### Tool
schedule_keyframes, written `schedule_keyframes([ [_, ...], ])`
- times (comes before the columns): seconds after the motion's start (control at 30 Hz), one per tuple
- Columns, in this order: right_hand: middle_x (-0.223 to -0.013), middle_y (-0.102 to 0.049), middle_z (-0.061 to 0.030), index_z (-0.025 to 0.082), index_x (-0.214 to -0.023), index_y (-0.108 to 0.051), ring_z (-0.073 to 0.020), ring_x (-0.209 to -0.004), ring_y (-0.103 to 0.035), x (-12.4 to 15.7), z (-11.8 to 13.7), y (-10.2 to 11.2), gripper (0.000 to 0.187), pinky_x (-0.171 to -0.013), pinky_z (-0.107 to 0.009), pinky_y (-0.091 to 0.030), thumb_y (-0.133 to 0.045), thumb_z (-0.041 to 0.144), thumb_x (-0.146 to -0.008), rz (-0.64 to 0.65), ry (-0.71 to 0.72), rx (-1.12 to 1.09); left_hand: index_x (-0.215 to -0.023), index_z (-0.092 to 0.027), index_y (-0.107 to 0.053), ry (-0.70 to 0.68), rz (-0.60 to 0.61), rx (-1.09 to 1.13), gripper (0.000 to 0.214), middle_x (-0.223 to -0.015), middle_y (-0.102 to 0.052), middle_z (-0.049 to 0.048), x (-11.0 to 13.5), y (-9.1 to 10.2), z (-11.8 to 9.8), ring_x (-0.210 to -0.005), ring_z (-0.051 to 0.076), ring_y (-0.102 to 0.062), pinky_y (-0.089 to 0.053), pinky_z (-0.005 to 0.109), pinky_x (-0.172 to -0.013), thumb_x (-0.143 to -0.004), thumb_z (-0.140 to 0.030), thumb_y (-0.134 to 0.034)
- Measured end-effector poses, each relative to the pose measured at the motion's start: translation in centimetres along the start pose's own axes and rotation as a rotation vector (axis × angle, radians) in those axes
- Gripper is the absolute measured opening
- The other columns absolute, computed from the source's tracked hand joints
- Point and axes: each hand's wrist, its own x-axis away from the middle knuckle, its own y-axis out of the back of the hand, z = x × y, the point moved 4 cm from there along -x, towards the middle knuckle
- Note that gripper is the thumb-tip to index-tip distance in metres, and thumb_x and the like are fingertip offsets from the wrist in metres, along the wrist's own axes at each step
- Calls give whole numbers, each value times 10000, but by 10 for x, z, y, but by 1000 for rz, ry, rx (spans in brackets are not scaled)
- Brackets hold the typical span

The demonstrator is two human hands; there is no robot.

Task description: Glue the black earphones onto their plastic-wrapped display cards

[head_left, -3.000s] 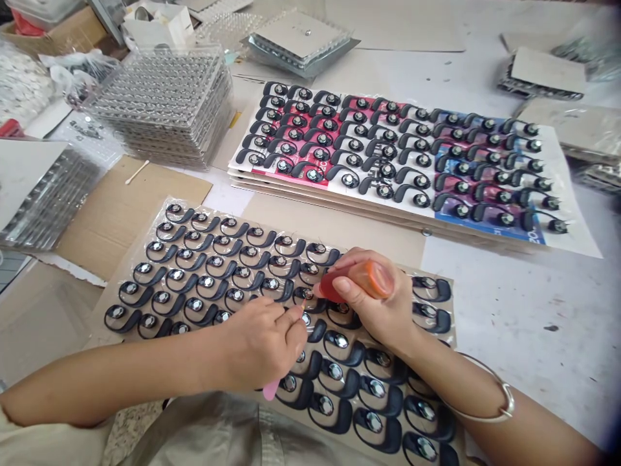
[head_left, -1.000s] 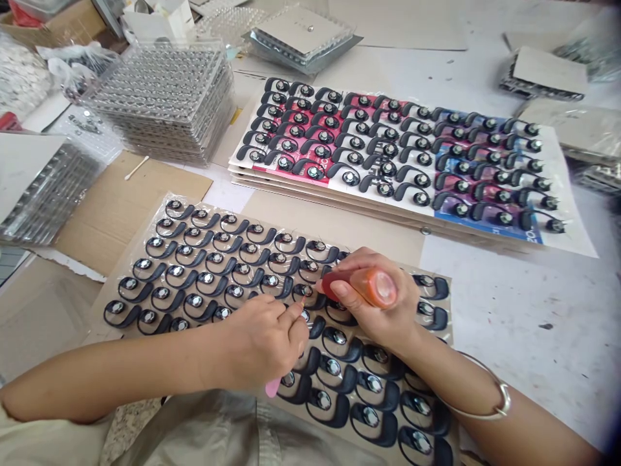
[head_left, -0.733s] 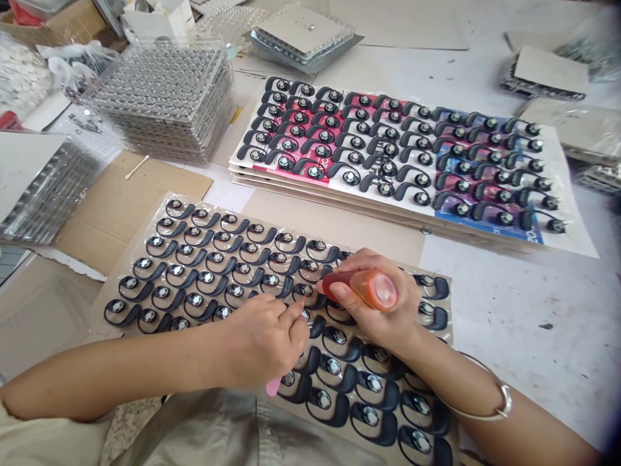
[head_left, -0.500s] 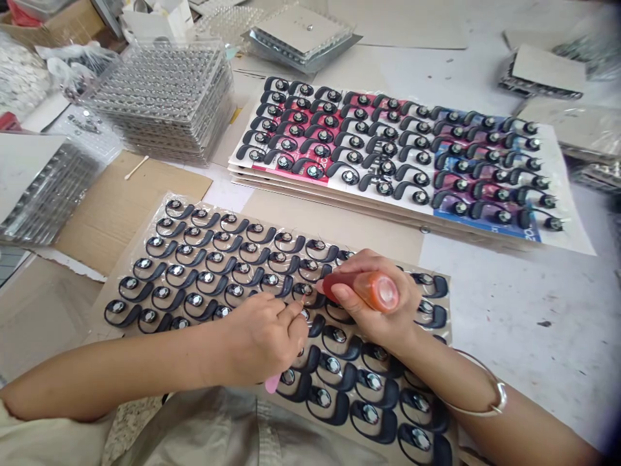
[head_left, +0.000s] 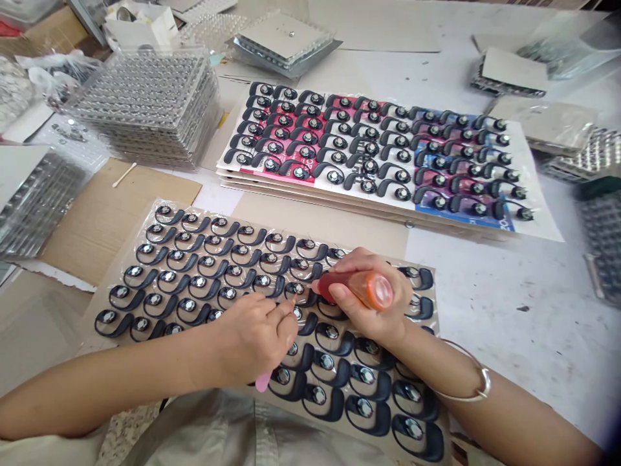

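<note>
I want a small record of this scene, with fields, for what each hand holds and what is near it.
Left hand: holds a pink-handled tool, tip over the black ear hooks
Right hand: grips a red-orange plastic bottle, red end toward the same ear hooks
Under hands: clear plastic sheet
Beyond: stacked clear blister trays; stacked display cards

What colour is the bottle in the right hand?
The bottle: orange end, dark red front, clearest in the head view.

Matt black plastic ear hooks (head_left: 379, 424) with polished metal discs (head_left: 365, 408) under glossy film, lower centre; translucent orange plastic bottle (head_left: 378, 289); clear rigid plastic trays (head_left: 140, 87), upper left; rough brown cardboard (head_left: 97, 220), left.
</note>
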Motion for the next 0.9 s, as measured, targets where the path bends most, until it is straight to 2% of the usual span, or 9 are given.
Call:
schedule_keyframes([
  [0.63,-692,-626,-21,221,-866,-597,-151,-562,-588,1,0,-4,149,-509,-304,-502,-690,300,-781,19,39,15,-866,-83,-602,32,23,6,110,-942,-697,151,3,-6,-1,-704,179,-634,-530,311,-631,-828,-93,-499],
  [0.9,-691,-624,-19,229,-878,-578,-153,-564,-590,3,1,-3,157,-493,-297,-497,-685,280,-775,64,51,58,-890,-70,-589,18,28,36,132,-970,-692,179,3,-4,2,-720,184,-649,-535,301,-629,-796,-96,-499],
])
